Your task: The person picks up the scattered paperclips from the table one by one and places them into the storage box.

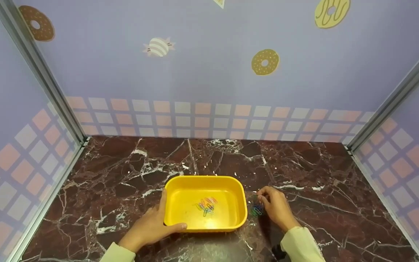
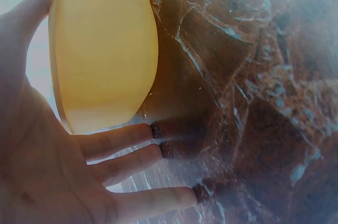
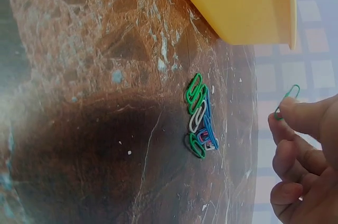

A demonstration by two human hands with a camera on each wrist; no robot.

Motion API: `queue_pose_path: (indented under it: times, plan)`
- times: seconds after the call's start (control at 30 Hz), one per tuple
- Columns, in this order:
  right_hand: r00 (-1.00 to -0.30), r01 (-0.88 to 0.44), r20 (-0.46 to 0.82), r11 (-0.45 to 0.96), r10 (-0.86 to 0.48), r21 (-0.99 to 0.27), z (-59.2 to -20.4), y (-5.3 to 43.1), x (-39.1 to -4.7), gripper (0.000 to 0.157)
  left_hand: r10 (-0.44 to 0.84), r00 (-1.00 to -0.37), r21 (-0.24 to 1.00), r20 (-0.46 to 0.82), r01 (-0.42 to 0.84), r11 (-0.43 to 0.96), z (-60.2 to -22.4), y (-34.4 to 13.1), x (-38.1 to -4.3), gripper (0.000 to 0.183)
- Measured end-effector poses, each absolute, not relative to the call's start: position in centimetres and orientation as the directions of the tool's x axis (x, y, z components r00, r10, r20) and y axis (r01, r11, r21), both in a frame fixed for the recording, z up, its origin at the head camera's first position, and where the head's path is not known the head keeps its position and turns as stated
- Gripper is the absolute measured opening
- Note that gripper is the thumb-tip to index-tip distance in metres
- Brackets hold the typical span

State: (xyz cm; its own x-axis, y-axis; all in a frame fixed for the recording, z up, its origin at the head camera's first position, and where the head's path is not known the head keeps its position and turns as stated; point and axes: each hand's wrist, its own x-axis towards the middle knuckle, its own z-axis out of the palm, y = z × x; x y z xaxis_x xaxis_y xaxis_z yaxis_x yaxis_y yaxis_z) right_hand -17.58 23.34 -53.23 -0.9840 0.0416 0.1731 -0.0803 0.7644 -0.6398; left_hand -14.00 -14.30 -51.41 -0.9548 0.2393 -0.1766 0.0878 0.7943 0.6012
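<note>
My right hand (image 1: 276, 207) pinches a green paper clip (image 3: 288, 100) between thumb and forefinger, held up off the table. Below it, a small pile of paper clips (image 3: 198, 113) in green, blue, white and pink lies on the marble top, just right of the yellow tray (image 1: 206, 230). Around the tray's near left corner spreads my left hand (image 1: 153, 223), thumb along the front rim and forefinger against the left side. Three of its fingers reach out straight beside the tray in the left wrist view. Several colourful paper clips (image 1: 206, 205) lie on the tray floor.
Dark red marble (image 1: 122, 182) with white veins forms the table top. A lilac back wall (image 1: 209, 72) with printed sweets and pastel squares rises behind it, and side panels (image 1: 406, 174) close off left and right.
</note>
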Motion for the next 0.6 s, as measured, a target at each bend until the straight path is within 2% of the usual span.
queue_pose_path:
  times: [0.23, 0.6]
  plan:
    - [-0.975, -0.094, 0.215, 0.793, 0.048, -0.602, -53.1, 23.1, -17.5, 0.009, 0.244, -0.956, 0.605, -0.162, 0.099, 0.79, -51.5, -14.3, -14.0, 0.128]
    - [-0.977, -0.068, 0.202, 0.805, 0.066, -0.589, -51.7, 22.0, -17.4, 0.007, 0.243, -0.959, 0.616, -0.148, 0.103, 0.781, -51.5, -14.2, -14.0, 0.128]
